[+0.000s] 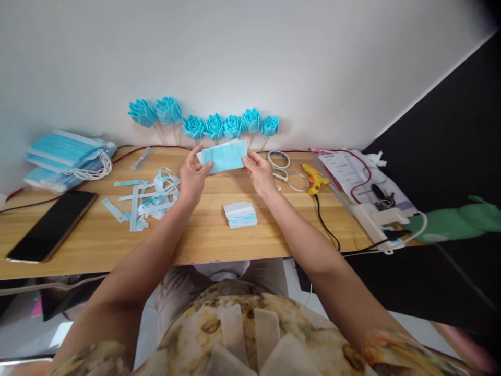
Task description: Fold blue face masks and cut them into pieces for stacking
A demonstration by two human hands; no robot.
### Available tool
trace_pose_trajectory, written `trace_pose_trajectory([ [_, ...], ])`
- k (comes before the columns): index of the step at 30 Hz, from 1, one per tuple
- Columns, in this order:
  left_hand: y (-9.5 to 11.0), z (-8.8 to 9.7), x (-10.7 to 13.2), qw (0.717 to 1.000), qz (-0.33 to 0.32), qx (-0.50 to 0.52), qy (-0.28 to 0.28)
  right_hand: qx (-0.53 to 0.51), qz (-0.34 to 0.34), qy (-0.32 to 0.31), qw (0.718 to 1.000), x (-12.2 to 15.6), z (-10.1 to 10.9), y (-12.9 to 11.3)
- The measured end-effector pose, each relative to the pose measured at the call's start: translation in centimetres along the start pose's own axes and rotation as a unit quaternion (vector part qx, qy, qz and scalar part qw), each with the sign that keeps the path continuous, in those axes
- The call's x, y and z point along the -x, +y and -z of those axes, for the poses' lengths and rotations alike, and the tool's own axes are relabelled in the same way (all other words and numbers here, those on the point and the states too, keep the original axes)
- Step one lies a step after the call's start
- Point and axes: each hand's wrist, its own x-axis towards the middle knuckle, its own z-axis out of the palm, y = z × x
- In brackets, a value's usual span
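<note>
Between my two hands a light-blue rectangle of face mask fabric with a white layer behind it is held up above the table. My left hand pinches its left end, thumb on the front. At the right end, my right hand grips it between thumb and fingers. Below them a small stack of cut mask pieces, white on top with blue edges, lies on the wood. Cut mask strips are heaped beside my left forearm. Several blue fabric flowers on thin sticks lean against the wall behind.
Whole face masks are piled at the far left, behind a black phone. Rightward lie tape rolls, a yellow glue gun with its cord, printed papers, a white power strip and a green bottle.
</note>
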Motion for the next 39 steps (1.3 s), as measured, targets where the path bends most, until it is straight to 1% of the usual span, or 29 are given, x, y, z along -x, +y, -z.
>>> trace_pose_trajectory([
  [4, -0.2, 0.1, -0.1, 1.0, 0.007, 0.004, -0.009, -0.017, 0.0, 0.011, 1.0, 0.2, -0.1, -0.2],
  [9, -0.2, 0.2, -0.1, 1.0, 0.015, 0.005, -0.018, -0.009, 0.011, 0.02, 1.0, 0.3, -0.2, -0.4],
  [14, -0.1, 0.1, -0.1, 0.999, 0.028, 0.024, -0.01, 0.004, 0.029, 0.016, 0.999, 0.2, -0.1, -0.2],
  [19, 0.1, 0.0, 0.0, 0.999, 0.031, 0.016, -0.008, -0.005, 0.012, 0.0, 1.0, 0.3, 0.0, -0.3],
  [26, 0.2, -0.3, 0.4, 1.0, 0.024, -0.014, -0.01, -0.052, -0.024, -0.046, 0.997, 0.4, -0.2, -1.1],
  [30, 0.3, -0.4, 0.6, 0.999, 0.008, -0.03, -0.026, -0.035, 0.004, -0.058, 0.998, 0.4, -0.1, -1.2],
  [32, 0.3, -0.5, 0.7, 0.999, 0.012, -0.029, -0.032, -0.013, 0.016, -0.034, 0.999, 0.4, -0.1, -1.1],
  [34, 0.4, -0.5, 0.7, 0.999, 0.018, -0.024, -0.034, 0.014, 0.033, 0.009, 0.999, 0.5, -0.2, -1.1],
  [36, 0.4, -0.5, 0.7, 0.999, 0.021, -0.02, -0.036, 0.046, 0.07, 0.048, 0.995, 0.7, -0.3, -1.2],
  [39, 0.4, -0.4, 0.6, 0.999, 0.024, -0.009, -0.039, 0.081, 0.116, 0.068, 0.988, 1.0, -0.6, -1.7],
])
